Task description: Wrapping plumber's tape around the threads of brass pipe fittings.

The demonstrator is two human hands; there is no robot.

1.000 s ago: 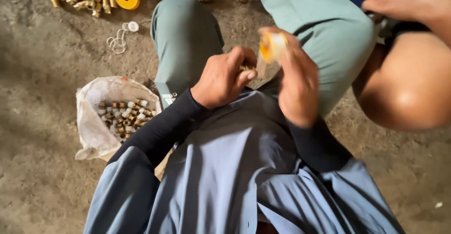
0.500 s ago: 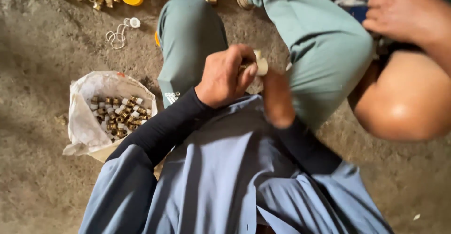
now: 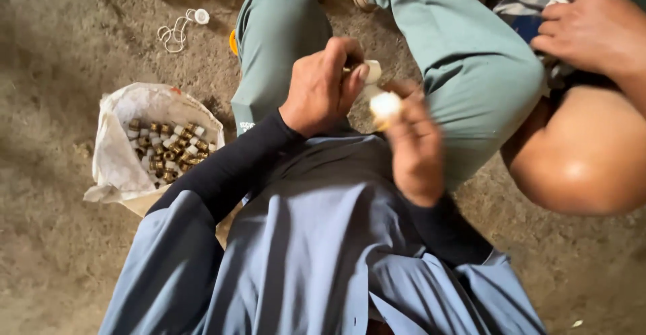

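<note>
Head view: rough dirt floor [image 3: 60, 52], perhaps outdoors, under hands [image 3: 367, 116].

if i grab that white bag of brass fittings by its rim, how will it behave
The white bag looks thin and crumpled, so it would probably sag. The heap of brass fittings inside likely makes it heavy for its size, and they may shift or spill from the open mouth.

Left hand [image 3: 323, 86] grips small fitting [image 3: 350, 71]; right hand [image 3: 414, 146] holds white tape roll [image 3: 385, 105] just beside it. White bag [image 3: 121, 153] of brass fittings [image 3: 168, 150] lies left.
</note>
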